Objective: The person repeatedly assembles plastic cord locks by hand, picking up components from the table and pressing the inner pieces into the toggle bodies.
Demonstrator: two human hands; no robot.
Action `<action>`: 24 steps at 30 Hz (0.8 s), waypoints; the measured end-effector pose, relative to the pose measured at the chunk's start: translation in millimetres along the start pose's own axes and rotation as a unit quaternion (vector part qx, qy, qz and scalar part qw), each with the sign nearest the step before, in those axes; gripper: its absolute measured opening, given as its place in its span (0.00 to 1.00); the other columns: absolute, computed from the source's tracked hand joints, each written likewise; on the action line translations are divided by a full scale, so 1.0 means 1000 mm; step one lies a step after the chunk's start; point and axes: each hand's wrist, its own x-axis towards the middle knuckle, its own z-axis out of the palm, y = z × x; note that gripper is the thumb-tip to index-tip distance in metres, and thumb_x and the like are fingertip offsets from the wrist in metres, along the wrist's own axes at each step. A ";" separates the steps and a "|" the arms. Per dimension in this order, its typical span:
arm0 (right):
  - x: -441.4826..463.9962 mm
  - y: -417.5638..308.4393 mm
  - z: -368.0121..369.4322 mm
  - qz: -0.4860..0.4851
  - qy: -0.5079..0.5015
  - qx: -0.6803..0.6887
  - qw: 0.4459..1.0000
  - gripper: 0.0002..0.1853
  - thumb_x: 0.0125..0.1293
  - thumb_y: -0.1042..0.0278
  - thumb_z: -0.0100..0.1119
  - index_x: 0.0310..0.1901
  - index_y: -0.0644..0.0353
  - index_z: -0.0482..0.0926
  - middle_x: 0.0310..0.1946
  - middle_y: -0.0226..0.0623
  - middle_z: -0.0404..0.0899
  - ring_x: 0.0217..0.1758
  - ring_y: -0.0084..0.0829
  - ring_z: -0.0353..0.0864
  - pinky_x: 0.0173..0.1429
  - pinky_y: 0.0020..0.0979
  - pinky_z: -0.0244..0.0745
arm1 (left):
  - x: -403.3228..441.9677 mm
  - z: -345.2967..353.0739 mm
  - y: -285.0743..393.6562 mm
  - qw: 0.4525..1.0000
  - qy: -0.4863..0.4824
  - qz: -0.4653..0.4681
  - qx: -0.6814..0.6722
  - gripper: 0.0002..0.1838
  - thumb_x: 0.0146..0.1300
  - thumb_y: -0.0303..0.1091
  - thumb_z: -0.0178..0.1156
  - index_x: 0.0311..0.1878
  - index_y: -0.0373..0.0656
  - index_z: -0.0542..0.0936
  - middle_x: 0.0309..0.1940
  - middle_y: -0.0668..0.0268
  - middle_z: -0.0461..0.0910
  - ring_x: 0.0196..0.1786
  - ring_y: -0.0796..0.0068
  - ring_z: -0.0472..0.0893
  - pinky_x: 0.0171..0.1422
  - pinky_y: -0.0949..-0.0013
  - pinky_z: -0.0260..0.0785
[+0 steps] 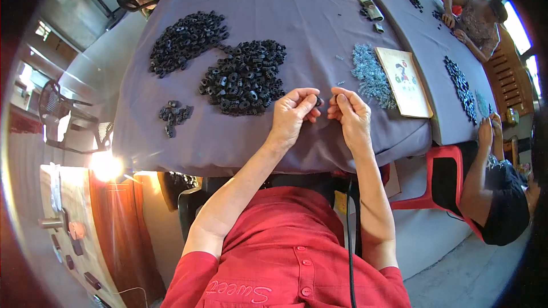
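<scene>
Piece, small, black, apparently plastic [318, 101]: pinched in left hand [288, 115] above grey-purple, cloth-covered desk [308, 17]. Right hand [354, 118]: curled close by; closure and contents indeterminable. Step judged two-handed handling; fine fingertip control called for.

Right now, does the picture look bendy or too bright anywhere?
Head view: yes, the table has curved edges and the corners are black; dazzling glare at lower left; washed-out windows at right; the black piece in the left hand looks too small to see clearly.
</scene>
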 end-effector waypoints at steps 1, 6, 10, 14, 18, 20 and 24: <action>0.001 -0.001 0.000 0.005 -0.006 0.008 1.000 0.10 0.68 0.73 0.50 0.46 0.66 0.77 0.32 0.33 0.77 0.30 0.20 0.77 0.36 0.22 0.77 | 0.000 -0.003 0.001 1.000 -0.005 -0.002 -0.026 0.08 0.65 0.29 0.56 0.45 0.40 0.78 0.34 0.64 0.80 0.28 0.82 0.77 0.32 0.80 0.70; 0.001 0.000 0.001 -0.005 -0.029 0.001 1.000 0.08 0.67 0.75 0.50 0.45 0.67 0.76 0.33 0.33 0.77 0.33 0.22 0.79 0.40 0.24 0.78 | 0.001 -0.012 -0.001 0.996 -0.023 -0.004 -0.083 0.07 0.65 0.28 0.55 0.45 0.40 0.77 0.35 0.61 0.80 0.31 0.78 0.78 0.35 0.77 0.72; -0.002 -0.004 0.007 -0.012 -0.018 0.017 1.000 0.07 0.67 0.75 0.51 0.44 0.66 0.75 0.33 0.33 0.77 0.33 0.22 0.78 0.41 0.24 0.78 | 0.000 -0.010 0.000 0.997 -0.024 0.001 -0.075 0.08 0.64 0.26 0.55 0.46 0.39 0.76 0.37 0.59 0.80 0.34 0.76 0.79 0.39 0.75 0.75; 0.000 0.005 0.002 -0.063 -0.015 -0.062 0.996 0.07 0.65 0.76 0.52 0.43 0.66 0.74 0.30 0.31 0.76 0.29 0.19 0.75 0.37 0.22 0.74 | 0.000 -0.010 0.000 0.997 -0.026 0.001 -0.079 0.08 0.63 0.24 0.55 0.46 0.39 0.75 0.39 0.59 0.79 0.35 0.75 0.80 0.42 0.73 0.76; -0.004 -0.003 0.003 -0.013 -0.045 0.055 0.997 0.05 0.64 0.76 0.54 0.40 0.65 0.74 0.28 0.29 0.74 0.27 0.17 0.72 0.32 0.20 0.70 | 0.001 -0.011 0.000 0.995 -0.032 0.002 -0.095 0.08 0.63 0.23 0.55 0.45 0.39 0.75 0.39 0.59 0.80 0.35 0.74 0.80 0.43 0.72 0.76; -0.006 -0.003 0.008 -0.014 -0.033 0.046 0.998 0.04 0.64 0.76 0.54 0.39 0.65 0.73 0.27 0.29 0.74 0.26 0.17 0.72 0.30 0.20 0.69 | 0.000 -0.010 0.001 0.995 -0.031 0.002 -0.096 0.08 0.63 0.23 0.55 0.45 0.39 0.75 0.38 0.60 0.80 0.35 0.74 0.80 0.43 0.72 0.76; -0.010 -0.005 0.012 -0.016 -0.055 0.025 0.998 0.03 0.63 0.76 0.54 0.38 0.65 0.73 0.26 0.31 0.75 0.25 0.17 0.72 0.29 0.20 0.70 | 0.000 -0.009 0.001 0.995 -0.030 0.007 -0.096 0.08 0.61 0.23 0.57 0.44 0.38 0.75 0.32 0.64 0.78 0.33 0.75 0.80 0.39 0.72 0.77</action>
